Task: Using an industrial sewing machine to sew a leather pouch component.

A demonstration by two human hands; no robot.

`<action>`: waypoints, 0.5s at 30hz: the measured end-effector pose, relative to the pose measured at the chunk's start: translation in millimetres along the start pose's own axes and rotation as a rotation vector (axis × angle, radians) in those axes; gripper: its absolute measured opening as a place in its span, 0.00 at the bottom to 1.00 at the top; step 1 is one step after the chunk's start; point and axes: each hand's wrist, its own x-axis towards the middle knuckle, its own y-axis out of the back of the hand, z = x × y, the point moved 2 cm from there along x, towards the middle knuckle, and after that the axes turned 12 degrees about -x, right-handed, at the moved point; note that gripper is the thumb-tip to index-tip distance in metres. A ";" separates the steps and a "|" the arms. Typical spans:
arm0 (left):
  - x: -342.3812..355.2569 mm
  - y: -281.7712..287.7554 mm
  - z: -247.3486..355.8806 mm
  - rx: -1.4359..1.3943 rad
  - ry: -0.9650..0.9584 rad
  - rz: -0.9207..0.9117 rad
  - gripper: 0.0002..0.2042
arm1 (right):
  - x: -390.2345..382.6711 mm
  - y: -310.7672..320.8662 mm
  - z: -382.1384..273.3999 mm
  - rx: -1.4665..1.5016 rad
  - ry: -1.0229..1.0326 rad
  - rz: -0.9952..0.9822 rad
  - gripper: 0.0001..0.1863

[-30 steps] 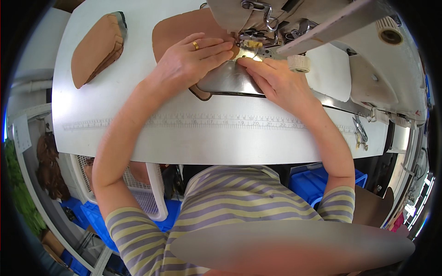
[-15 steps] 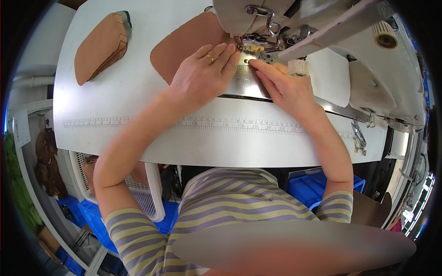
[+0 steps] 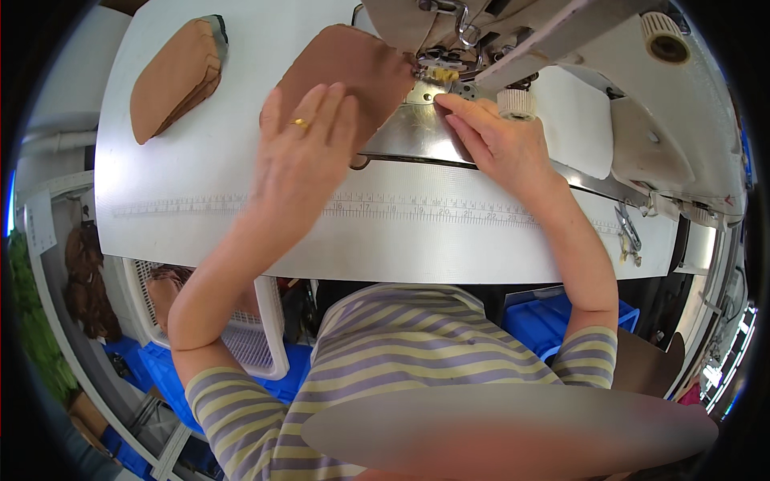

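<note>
A flat brown piece of leather-like material (image 3: 345, 68) lies on the sewing machine's bed, its right edge at the presser foot and needle area (image 3: 439, 74). My left hand (image 3: 305, 152), a ring on one finger, rests over the piece's lower left part with fingers stretched out; it is slightly blurred. To the right of the needle, my right hand (image 3: 505, 144) has its index fingertip at the metal plate (image 3: 425, 136). Its thumb sits below, apart from that finger, and the other fingers are partly hidden. Nothing shows in its grasp.
A stack of brown pieces (image 3: 172, 84) lies at the table's far left. Thread snips (image 3: 628, 227) rest near the right edge. The machine head (image 3: 650, 104) overhangs the right side. Below the table are a white basket (image 3: 277, 321) with brown pieces and a blue bin (image 3: 537, 325).
My left hand has moved left and toward me, away from the needle area. The brown piece has turned, its lower edge now angled up to the right. My right hand has barely moved.
</note>
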 end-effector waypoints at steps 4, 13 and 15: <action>-24.4 11.5 -8.0 -0.111 -0.048 0.012 0.15 | 0.0 -0.9 1.5 0.001 0.010 0.001 0.13; -25.2 0.9 7.1 -0.387 -0.186 0.018 0.15 | 5.1 5.8 -6.9 0.013 0.094 -0.008 0.17; -22.9 1.2 3.7 -0.410 -0.203 -0.003 0.16 | 6.5 4.7 -9.4 -0.043 0.120 -0.072 0.17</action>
